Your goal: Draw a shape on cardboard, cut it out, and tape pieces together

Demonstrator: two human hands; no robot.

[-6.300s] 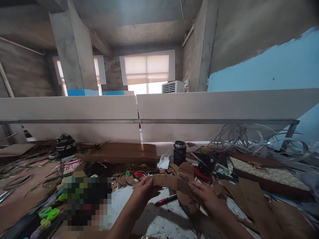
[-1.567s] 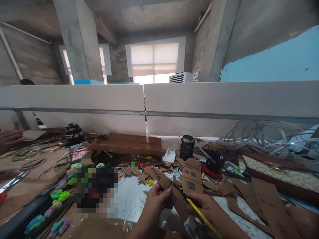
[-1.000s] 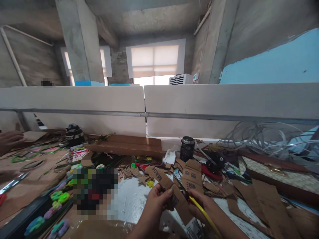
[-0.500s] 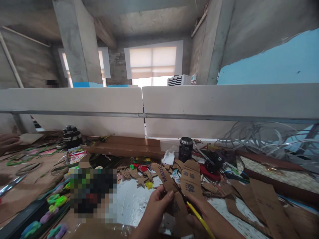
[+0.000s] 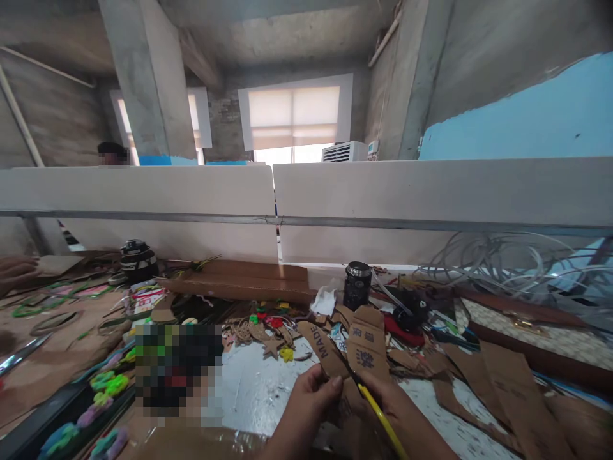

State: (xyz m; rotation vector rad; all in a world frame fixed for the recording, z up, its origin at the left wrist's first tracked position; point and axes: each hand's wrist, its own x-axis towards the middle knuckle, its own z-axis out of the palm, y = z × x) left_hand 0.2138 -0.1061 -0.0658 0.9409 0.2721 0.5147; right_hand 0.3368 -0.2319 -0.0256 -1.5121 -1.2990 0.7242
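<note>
My left hand (image 5: 310, 396) pinches a brown cardboard strip (image 5: 324, 348) printed "MADE", which rises away from me over the table. My right hand (image 5: 393, 409) is closed round a yellow-handled cutting tool (image 5: 378, 415); its dark tip meets the strip just right of my left thumb. Whether the tool is scissors or a knife is hidden by my fingers. Both hands are low at the bottom middle of the view, close together.
Cardboard offcuts (image 5: 483, 377) lie to the right, a printed flap (image 5: 366, 345) just behind my hands. A dark cup (image 5: 357, 285), a flat brown box (image 5: 239, 281), coloured cut-outs (image 5: 103, 383), grey banding coils (image 5: 517, 262) and a white partition (image 5: 306, 211) surround them. Another person's hand (image 5: 14, 268) rests far left.
Since the earliest frame my right hand has taken up the yellow-handled tool. Over the last second the strip has swung from leaning left to more upright, and both hands have sunk lower.
</note>
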